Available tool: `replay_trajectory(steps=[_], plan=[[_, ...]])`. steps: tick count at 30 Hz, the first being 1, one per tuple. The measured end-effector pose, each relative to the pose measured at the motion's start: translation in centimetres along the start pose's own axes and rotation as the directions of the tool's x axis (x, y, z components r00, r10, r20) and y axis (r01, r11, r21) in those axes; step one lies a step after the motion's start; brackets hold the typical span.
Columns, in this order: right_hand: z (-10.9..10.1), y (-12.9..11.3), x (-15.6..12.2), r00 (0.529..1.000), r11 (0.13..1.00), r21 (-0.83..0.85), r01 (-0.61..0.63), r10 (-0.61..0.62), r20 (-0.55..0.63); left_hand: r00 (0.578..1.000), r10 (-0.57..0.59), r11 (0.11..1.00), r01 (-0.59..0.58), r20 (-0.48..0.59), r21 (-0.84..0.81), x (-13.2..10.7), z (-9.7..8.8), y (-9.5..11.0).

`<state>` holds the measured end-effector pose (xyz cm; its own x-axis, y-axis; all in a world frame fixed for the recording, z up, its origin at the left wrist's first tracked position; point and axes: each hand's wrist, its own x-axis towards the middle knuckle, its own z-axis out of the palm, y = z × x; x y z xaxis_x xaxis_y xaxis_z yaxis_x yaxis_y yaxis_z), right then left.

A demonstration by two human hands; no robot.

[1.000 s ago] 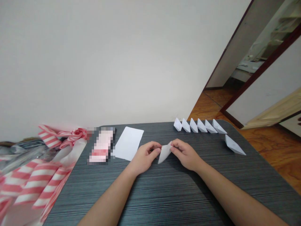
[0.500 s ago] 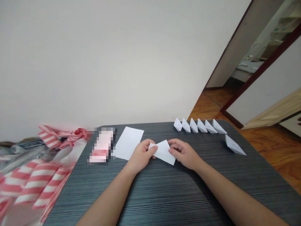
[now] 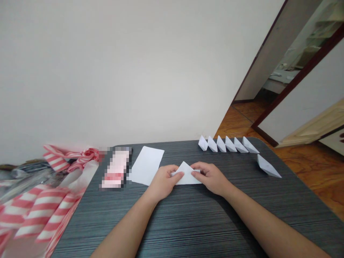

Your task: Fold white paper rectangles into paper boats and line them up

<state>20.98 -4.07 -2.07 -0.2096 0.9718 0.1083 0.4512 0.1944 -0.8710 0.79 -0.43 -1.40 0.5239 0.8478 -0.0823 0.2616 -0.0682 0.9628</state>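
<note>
A small folded white paper (image 3: 185,177), with a pointed top and a straight lower edge, is held between my two hands above the dark table. My left hand (image 3: 164,181) pinches its left side, thumb on the near face. On the right side my right hand (image 3: 211,177) grips it the same way; the fingers of both hands are partly hidden behind the paper. Flat white sheets (image 3: 147,165) lie just left of my left hand. Several folded paper boats (image 3: 221,144) stand in a row at the back right, and one more paper boat (image 3: 267,166) sits nearer the right edge.
The dark wood-grain table (image 3: 172,222) stands against a pale wall (image 3: 134,71). A blurred-out phone-like object (image 3: 116,168) lies at its left. Red-and-white striped cloth (image 3: 45,204) is heaped beyond the left edge. A doorway and wooden floor (image 3: 309,161) are on the right.
The folded paper has turned from a tilted position so that its point faces up and its lower edge runs level. Both hands have shifted their grip on it slightly.
</note>
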Motion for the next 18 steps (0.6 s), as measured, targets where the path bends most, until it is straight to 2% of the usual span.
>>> replay_trajectory(steps=[7,13,18], plan=[[-0.23,-0.13,0.05,1.000,0.999,-0.047,-0.008,0.006,-0.025,0.999,-0.021,1.000,0.021,-0.035,0.006,0.03,-0.21,0.24],[-0.25,-0.37,0.06,0.999,0.999,-0.045,0.021,-0.020,0.025,0.997,-0.064,0.994,0.068,0.047,-0.081,-0.07,-0.12,0.46],[-0.18,0.00,-0.40,1.000,1.000,0.019,0.014,-0.014,0.001,0.998,-0.069,0.987,0.066,-0.011,-0.149,0.05,-0.06,0.22]])
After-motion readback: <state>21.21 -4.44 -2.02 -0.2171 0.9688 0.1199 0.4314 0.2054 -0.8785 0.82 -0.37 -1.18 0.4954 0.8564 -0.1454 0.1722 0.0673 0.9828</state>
